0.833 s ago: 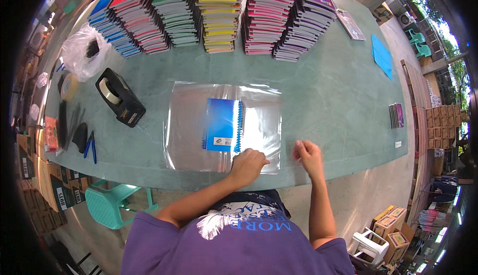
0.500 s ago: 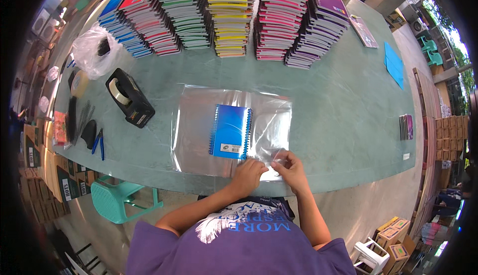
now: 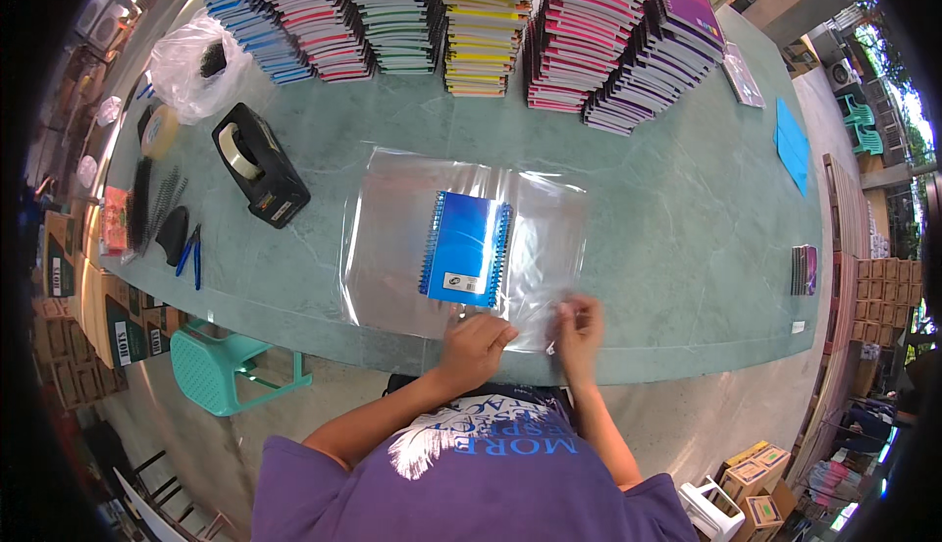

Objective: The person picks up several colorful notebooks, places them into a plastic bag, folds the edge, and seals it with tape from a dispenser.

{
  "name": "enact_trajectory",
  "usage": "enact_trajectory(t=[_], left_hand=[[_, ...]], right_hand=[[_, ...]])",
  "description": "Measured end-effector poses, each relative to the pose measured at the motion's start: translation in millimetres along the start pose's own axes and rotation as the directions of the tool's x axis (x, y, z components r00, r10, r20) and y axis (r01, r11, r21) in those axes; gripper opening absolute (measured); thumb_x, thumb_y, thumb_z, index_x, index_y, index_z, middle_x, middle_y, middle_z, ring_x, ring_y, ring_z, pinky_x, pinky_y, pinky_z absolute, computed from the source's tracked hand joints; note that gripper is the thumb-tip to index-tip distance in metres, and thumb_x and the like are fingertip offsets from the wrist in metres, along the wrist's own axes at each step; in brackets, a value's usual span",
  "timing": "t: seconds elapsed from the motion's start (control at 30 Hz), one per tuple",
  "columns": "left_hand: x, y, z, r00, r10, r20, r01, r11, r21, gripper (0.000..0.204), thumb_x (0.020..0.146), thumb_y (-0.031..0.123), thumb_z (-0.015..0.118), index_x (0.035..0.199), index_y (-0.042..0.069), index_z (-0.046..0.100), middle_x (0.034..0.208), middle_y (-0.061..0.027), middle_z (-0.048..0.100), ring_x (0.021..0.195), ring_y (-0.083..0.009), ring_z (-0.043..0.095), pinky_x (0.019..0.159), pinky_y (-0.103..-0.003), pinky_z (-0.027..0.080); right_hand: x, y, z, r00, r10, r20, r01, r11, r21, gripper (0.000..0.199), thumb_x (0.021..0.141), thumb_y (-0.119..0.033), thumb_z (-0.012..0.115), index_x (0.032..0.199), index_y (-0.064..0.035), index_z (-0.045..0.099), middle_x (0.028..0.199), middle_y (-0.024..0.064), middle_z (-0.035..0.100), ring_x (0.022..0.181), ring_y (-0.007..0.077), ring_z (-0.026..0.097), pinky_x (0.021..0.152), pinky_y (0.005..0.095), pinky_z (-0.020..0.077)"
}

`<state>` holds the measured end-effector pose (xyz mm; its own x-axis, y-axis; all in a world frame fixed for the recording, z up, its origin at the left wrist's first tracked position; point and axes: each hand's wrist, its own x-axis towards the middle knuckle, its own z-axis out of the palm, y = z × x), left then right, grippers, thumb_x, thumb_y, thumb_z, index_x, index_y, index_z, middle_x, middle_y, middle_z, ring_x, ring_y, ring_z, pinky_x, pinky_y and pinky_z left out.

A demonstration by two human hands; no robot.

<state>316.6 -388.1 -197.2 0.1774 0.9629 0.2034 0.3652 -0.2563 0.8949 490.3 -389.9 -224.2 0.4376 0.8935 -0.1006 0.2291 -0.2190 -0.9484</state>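
A blue spiral notebook (image 3: 461, 248) with a white barcode label lies on a clear plastic sheet (image 3: 388, 238). The sheet is spread out near the table's front edge, and its right part shines with creases. My left hand (image 3: 473, 354) is at the sheet's near edge, just below the notebook, with its fingers curled and gripping the plastic. To its right, my right hand (image 3: 580, 334) pinches the near right part of the sheet; its fingertips are somewhat blurred. The two hands are a short gap apart.
Tall stacks of coloured notebooks (image 3: 481, 32) line the far side. On the left are a black tape dispenser (image 3: 270, 179), a plastic bag (image 3: 186, 71), blue-handled pliers (image 3: 191, 256) and loose spiral coils (image 3: 169, 204). Small notebooks (image 3: 804, 270) and a blue sheet (image 3: 791, 145) lie right.
My right hand has moved a little to the right, away from my left hand, with the plastic. The left hand stays near the notebook's lower edge. The whole view has shifted slightly.
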Motion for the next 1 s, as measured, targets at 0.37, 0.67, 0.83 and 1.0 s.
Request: enact_trajectory(t=[0.37,0.67,0.83,1.0], left_hand=[[-17.0,-27.4,-29.7,0.985,-0.017,0.174,-0.062,0.896,0.439,0.043,0.078,0.022,0.061,0.114,0.001,0.053,0.114,-0.0151,0.049,0.105,-0.0334,0.045,0.088,-0.044,0.036],[-18.4,-25.8,-27.9,0.984,-0.013,0.18,-0.083,0.853,0.516,0.043,0.078,0.017,0.059,0.117,0.002,0.051,0.114,-0.0158,0.048,0.104,-0.0332,0.046,0.088,-0.043,0.035],[17.7,-4.4,-72.8,0.976,0.112,0.186,-0.16,0.951,0.265,0.033,0.08,0.017,0.06,0.109,0.002,0.055,0.102,-0.0172,0.054,0.095,-0.0347,0.052,0.088,-0.043,0.038],[117.6,-44.8,-81.5,0.982,0.159,-0.105,-0.118,0.939,0.323,0.04,0.082,0.027,0.06,0.112,0.0,0.054,0.107,-0.0198,0.051,0.101,-0.037,0.049,0.091,-0.044,0.037]], right_hand=[[68.5,-40.8,10.0,0.836,0.329,0.439,-0.35,0.936,-0.036,0.038,0.088,-0.037,0.057,0.096,-0.0003,0.053,0.075,0.0077,0.06,0.06,0.0156,0.06,0.054,0.0263,0.0487],[66.2,-40.3,6.9,0.785,0.328,0.526,-0.367,0.93,-0.033,0.022,0.088,-0.023,0.057,0.087,-0.0013,0.056,0.071,0.0052,0.06,0.06,0.0117,0.059,0.052,0.0235,0.0466],[65.7,-78.8,4.7,0.738,0.237,0.632,-0.122,0.968,-0.221,0.024,0.088,-0.023,0.057,0.078,-0.0022,0.058,0.064,0.0028,0.058,0.056,0.0092,0.054,0.05,0.0241,0.0428],[49.7,-138.9,70.8,0.633,0.048,0.773,0.482,0.756,-0.442,0.031,0.083,-0.028,0.052,0.075,0.0007,0.06,0.073,0.022,0.06,0.07,0.0375,0.059,0.065,0.0444,0.0466]])
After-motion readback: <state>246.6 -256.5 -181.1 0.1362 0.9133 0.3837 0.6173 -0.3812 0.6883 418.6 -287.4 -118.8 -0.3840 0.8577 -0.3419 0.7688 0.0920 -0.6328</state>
